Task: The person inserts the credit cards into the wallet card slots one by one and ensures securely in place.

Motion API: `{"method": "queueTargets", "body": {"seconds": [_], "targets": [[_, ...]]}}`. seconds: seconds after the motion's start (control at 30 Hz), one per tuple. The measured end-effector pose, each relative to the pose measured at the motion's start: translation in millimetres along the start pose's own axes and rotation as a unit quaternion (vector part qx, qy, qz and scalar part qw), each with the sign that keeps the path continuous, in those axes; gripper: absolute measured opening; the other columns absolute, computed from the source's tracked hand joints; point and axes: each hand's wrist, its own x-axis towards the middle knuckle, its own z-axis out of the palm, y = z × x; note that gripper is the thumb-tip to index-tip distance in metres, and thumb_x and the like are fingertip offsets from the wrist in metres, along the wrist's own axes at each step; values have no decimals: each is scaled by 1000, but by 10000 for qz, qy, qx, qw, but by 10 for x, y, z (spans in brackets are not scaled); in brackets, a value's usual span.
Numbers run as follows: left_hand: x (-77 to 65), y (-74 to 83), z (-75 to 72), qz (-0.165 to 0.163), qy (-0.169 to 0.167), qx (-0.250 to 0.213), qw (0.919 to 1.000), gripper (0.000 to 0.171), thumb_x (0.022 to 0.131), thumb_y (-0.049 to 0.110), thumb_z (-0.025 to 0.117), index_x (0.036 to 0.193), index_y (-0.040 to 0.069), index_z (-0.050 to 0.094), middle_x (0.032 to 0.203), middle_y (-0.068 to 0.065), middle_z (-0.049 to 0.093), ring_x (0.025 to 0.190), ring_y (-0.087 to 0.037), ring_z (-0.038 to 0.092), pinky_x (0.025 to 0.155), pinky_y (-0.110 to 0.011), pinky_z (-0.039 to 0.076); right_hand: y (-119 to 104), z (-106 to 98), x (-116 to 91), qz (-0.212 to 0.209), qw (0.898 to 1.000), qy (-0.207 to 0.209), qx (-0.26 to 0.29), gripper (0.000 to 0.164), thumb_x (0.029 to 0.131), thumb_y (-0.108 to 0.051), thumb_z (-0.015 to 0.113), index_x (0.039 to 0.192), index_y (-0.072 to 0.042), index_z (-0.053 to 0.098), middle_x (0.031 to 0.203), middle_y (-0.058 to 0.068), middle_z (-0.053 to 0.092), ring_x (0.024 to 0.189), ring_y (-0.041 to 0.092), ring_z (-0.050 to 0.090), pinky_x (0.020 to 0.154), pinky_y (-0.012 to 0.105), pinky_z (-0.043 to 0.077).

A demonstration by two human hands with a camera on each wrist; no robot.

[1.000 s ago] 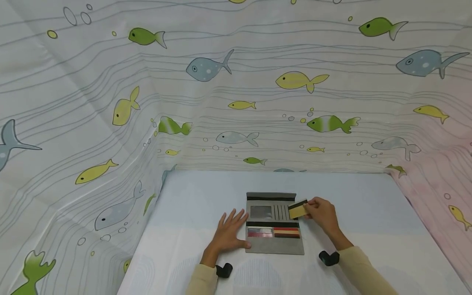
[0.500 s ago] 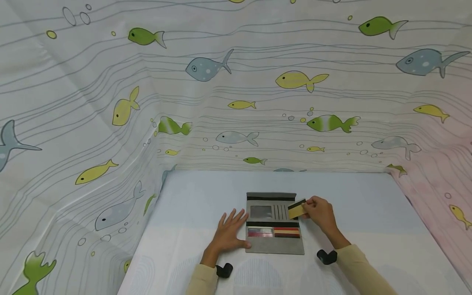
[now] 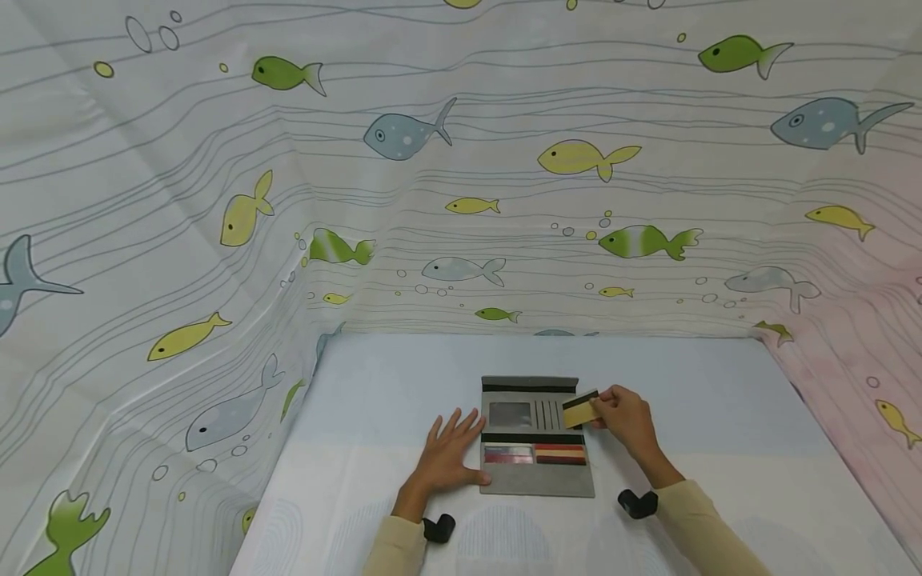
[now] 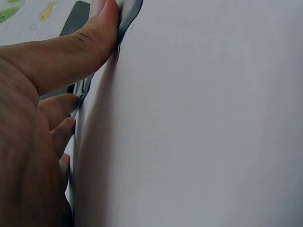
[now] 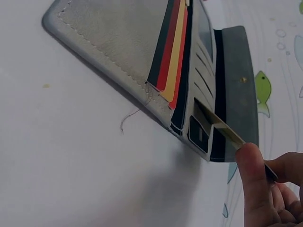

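A grey wallet [image 3: 536, 480] lies unfolded on the table, its top flap toward the back wall. My left hand [image 3: 446, 460] rests at its left side with fingers spread, the thumb pressing the lower left edge. In the left wrist view the thumb [image 4: 90, 49] lies over the wallet's edge. Between thumb and fingers my right hand [image 3: 628, 416] pinches a gold card [image 3: 579, 414] with a black stripe. Seen from the right wrist, the card [image 5: 229, 133] slants edge-on with its far end at a slot on the wallet's right side; how deep it sits is unclear.
Several red, gold and dark cards [image 5: 173, 52] fill the wallet's lower right slots. A loose thread [image 5: 127, 120] trails from its edge onto the white tabletop [image 3: 403, 384]. Fish-patterned cloth [image 3: 461, 240] closes off the back and sides. Black wrist devices [image 3: 638, 504] hang near the sleeves.
My right hand has shifted very slightly left with the gold card, its wrist moving a little the same way. The left hand and wallet stay in place.
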Motion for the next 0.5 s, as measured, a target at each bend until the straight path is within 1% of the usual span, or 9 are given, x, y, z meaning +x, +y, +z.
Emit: {"method": "queueTargets", "body": {"seconds": [0.17, 0.3, 0.4, 0.5], "targets": [[5, -5, 12, -13, -47, -15, 10000, 106, 71, 62, 80, 157, 19, 34, 166, -2, 26, 156, -34, 15, 123, -61, 4, 1, 8, 3, 54, 10000, -25, -6, 18, 93, -10, 66, 96, 7, 65, 86, 22, 72, 60, 14, 71, 62, 35, 62], [20, -17, 14, 3, -61, 33, 10000, 106, 72, 61, 79, 158, 20, 33, 167, -1, 25, 156, -33, 14, 123, -61, 3, 31, 12, 8, 146, 9999, 18, -52, 19, 93, -11, 66, 96, 8, 65, 84, 21, 72, 59, 15, 71, 58, 31, 61], [28, -23, 18, 26, -18, 65, 10000, 106, 71, 60, 80, 157, 20, 34, 166, -1, 26, 156, -34, 15, 123, -61, 4, 75, 33, 8, 224, 9995, 37, -197, 20, 93, -15, 67, 95, 5, 66, 79, 15, 72, 59, 14, 70, 54, 26, 56], [25, -22, 38, 32, -26, 5, 10000, 106, 71, 60, 81, 157, 20, 34, 166, -1, 26, 155, -34, 15, 123, -61, 4, 142, 76, -9, 292, 9987, -40, -413, 21, 93, -19, 68, 92, 2, 66, 72, 8, 71, 58, 13, 67, 51, 24, 47]]}}
